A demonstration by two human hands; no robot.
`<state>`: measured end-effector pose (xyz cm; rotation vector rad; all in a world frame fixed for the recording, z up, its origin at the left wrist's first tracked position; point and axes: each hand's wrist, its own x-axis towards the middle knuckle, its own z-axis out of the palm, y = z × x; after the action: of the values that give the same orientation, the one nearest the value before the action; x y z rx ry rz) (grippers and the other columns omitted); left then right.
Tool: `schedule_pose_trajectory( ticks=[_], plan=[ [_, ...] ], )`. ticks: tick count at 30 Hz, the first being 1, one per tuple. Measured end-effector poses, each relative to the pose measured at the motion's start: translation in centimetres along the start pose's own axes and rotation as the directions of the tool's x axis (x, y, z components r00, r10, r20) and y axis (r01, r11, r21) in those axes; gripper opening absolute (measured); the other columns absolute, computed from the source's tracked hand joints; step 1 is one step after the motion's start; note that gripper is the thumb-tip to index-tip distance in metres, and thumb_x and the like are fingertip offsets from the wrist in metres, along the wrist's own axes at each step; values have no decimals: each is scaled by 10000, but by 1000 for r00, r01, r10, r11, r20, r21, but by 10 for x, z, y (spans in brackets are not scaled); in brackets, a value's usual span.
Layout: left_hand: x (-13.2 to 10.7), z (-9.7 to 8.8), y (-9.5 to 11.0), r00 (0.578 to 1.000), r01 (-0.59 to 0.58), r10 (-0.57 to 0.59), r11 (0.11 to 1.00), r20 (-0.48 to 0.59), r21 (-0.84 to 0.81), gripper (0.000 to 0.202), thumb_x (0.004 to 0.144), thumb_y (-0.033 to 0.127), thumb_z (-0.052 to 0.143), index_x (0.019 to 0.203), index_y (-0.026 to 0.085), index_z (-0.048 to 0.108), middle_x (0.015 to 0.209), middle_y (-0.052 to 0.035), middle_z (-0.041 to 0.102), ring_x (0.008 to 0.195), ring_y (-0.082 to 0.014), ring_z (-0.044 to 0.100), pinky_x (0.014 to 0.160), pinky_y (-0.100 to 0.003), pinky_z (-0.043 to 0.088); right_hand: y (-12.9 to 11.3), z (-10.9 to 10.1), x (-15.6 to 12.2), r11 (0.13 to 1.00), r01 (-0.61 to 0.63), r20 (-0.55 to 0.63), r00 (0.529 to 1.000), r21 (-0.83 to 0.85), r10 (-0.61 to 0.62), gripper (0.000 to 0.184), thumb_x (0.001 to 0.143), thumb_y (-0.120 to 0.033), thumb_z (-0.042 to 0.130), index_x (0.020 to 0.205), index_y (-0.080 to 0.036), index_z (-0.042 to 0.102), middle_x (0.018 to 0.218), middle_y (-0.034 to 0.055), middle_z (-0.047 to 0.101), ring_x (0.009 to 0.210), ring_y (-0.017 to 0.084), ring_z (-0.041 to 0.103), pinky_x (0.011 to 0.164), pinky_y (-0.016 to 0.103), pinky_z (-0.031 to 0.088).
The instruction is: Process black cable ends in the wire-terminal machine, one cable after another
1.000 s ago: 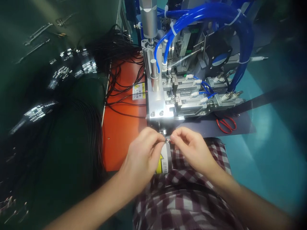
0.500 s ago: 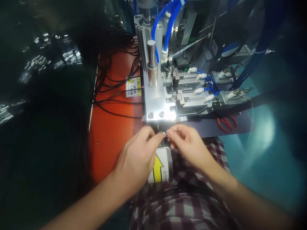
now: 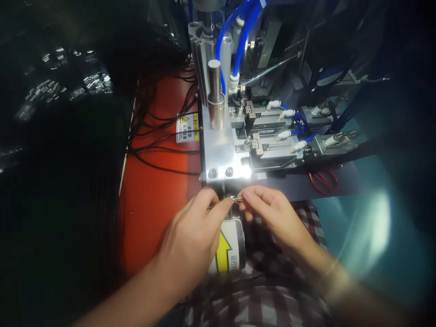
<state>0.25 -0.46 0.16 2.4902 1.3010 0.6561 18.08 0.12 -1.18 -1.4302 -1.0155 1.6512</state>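
Just below the front edge of the metal machine plate, my two hands meet. My left hand (image 3: 197,229) is closed, its thumb and forefinger pinching the end of a thin cable that mostly hides inside the grip. Several fine coloured wires (image 3: 237,200), green, yellowish and red among them, stick out to the right of that pinch. My right hand (image 3: 267,209) has its thumb and forefinger pressed together at the tips of these wires. The fingers cover exactly where the wires end.
Behind the hands stands a machine plate (image 3: 220,156) with cylinders and blue air tubes (image 3: 241,43). Black cables (image 3: 160,156) cross the orange surface (image 3: 153,213) at left. A white guide with a yellow arrow (image 3: 223,250) sits below the hands. A red wire loop (image 3: 323,181) lies at right.
The view has shifted slightly, so the machine and hands appear a little lower. My right fingertips have drawn a bit to the right, and more of the coloured wires shows between the hands.
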Motion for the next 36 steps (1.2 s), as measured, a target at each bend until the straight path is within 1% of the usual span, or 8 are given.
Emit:
schedule_pose_trajectory(
  ticks=[6,9,14,17,23,25,31,36],
  plan=[
    [0,0,0,1000,0,0,1000,-9,3,332,827,2,454,1076,113,644,818,-55,559,674,-139,559,567,-227,502,-2,0,-2,997,38,-66,997,-64,-43,212,820,-346,595,719,-160,594,622,-19,556,550,111,515,544,232,466],
    [0,1,1,1000,2,-2,1000,-2,11,327,830,6,446,1066,118,644,817,-52,561,671,-135,556,571,-223,502,-4,3,-2,995,12,-85,996,-96,-20,211,809,-356,600,723,-163,593,602,-22,540,542,113,504,511,229,447],
    [0,1,0,1000,10,-10,1000,2,15,342,829,4,440,1081,129,633,832,-53,563,690,-137,560,586,-223,504,-6,8,-1,997,-18,-102,995,-74,11,181,786,-332,620,714,-170,582,604,-23,542,536,118,520,499,236,443],
    [-1,1,0,1000,7,-7,1000,1,13,348,822,-1,439,1081,132,630,830,-50,561,682,-135,557,582,-222,503,-4,10,-1,997,13,-101,995,-75,-20,161,795,-306,612,712,-177,565,564,-41,510,502,112,501,485,233,437],
    [-1,0,0,1000,21,-20,1000,17,-3,362,805,-17,443,1075,114,644,832,-59,555,688,-144,560,568,-228,502,3,10,-3,984,97,-107,988,-152,-114,131,846,-289,586,768,-186,568,597,-32,516,522,110,481,476,225,395],
    [-1,-1,0,1000,17,-17,1000,17,0,364,802,-19,443,1073,113,648,829,-60,554,679,-144,557,561,-231,501,3,10,-3,985,85,-107,989,-150,-102,134,843,-289,588,762,-184,565,592,-34,515,520,110,482,476,225,396],
    [-1,-2,0,999,0,-1,1000,39,19,357,802,-12,440,1065,105,651,827,-73,564,675,-150,561,562,-240,513,-2,9,0,997,-5,-75,997,-83,-2,176,814,-322,605,726,-182,543,545,-46,504,495,116,510,478,233,419],
    [1,-2,1,999,-24,24,999,23,36,364,796,-19,432,1065,98,648,806,-75,573,657,-150,559,541,-234,507,-1,9,0,992,37,-86,995,-117,-47,183,812,-335,614,729,-183,555,573,-39,513,507,114,518,484,233,426]
  ],
)
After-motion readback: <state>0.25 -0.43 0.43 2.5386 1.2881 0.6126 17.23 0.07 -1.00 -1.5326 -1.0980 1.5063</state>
